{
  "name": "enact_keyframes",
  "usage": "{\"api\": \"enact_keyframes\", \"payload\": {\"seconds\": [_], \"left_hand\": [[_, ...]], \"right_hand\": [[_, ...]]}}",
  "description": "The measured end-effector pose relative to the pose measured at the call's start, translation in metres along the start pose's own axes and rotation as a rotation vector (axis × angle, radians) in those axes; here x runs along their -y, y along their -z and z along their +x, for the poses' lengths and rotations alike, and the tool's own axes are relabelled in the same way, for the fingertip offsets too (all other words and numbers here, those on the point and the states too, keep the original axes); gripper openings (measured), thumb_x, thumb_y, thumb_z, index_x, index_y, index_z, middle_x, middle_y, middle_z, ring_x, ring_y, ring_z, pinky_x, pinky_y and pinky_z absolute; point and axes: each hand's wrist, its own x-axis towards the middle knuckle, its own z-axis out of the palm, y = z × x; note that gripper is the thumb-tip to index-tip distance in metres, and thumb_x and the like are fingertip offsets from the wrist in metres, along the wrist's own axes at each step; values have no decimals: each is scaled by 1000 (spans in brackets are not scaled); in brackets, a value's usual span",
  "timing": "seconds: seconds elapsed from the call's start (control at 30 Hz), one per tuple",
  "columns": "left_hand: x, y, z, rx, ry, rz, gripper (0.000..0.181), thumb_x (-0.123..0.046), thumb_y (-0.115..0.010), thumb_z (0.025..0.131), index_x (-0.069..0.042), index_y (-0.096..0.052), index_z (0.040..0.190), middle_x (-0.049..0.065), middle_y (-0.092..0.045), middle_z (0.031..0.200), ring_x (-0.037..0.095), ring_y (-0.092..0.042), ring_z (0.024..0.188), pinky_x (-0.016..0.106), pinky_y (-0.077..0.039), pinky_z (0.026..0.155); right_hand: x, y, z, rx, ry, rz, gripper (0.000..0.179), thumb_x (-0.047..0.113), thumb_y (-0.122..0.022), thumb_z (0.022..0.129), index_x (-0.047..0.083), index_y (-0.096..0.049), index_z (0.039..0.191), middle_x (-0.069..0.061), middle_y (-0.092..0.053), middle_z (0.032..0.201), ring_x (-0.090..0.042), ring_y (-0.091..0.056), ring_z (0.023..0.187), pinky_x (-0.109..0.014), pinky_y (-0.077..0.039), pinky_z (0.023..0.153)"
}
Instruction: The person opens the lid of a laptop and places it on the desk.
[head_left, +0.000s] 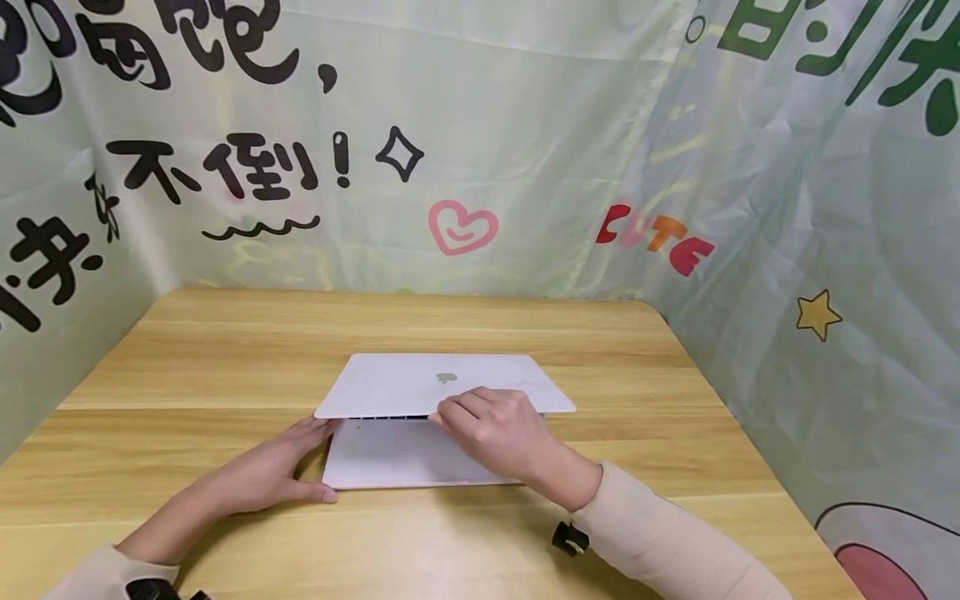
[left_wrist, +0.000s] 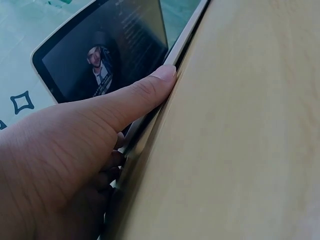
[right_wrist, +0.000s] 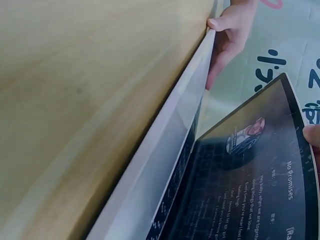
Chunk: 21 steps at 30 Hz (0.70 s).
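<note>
A silver laptop (head_left: 397,458) sits on the wooden table with its lid (head_left: 390,387) partly raised, tilted over the keyboard. My right hand (head_left: 495,433) pinches the lid's front edge, thumb underneath and fingers curled on top. Along the base's left side lies my left hand (head_left: 266,471), fingers straight against the edge and thumb by the front corner. That thumb (left_wrist: 145,92) reaches along the front edge in the left wrist view. The lit screen (right_wrist: 245,175) shows a round picture and lines of text in the right wrist view. Most of the keyboard (right_wrist: 172,200) is hidden under the lid.
The wooden table (head_left: 225,350) extends around the laptop on all sides. Behind and beside it hangs a pale green cloth (head_left: 525,125) printed with large characters, a heart and a star. Small black devices (head_left: 570,539) are worn at both sleeves.
</note>
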Motion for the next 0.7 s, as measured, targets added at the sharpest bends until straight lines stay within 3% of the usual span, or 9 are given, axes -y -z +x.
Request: {"api": "enact_keyframes", "payload": {"seconds": [0.27,0.4,0.7], "left_hand": [[-1,-1,-2,-23,-29,23,104,-67,-66,77,-3,-34,151,17,-28,157,36,-28,142,44,-24,113],[-1,-1,-2,-19,-24,27,105,-68,-66,77,-1,-34,151,20,-29,156,39,-28,141,52,-26,111],[-3,0,-1,-17,-25,-2,105,-69,-64,77,0,-34,151,22,-31,154,41,-29,140,57,-28,109]], "right_hand": [[-6,-1,10,-51,-90,-29,25,27,-64,96,12,-70,78,4,-68,70,-13,-70,67,-25,-57,56],[-12,-3,16,-73,-128,-30,26,28,-65,96,11,-69,76,2,-67,67,-13,-68,61,-24,-54,49],[-29,-3,34,-28,-217,-67,26,27,-66,95,11,-68,75,1,-66,67,-15,-63,54,-24,-45,38]]}}
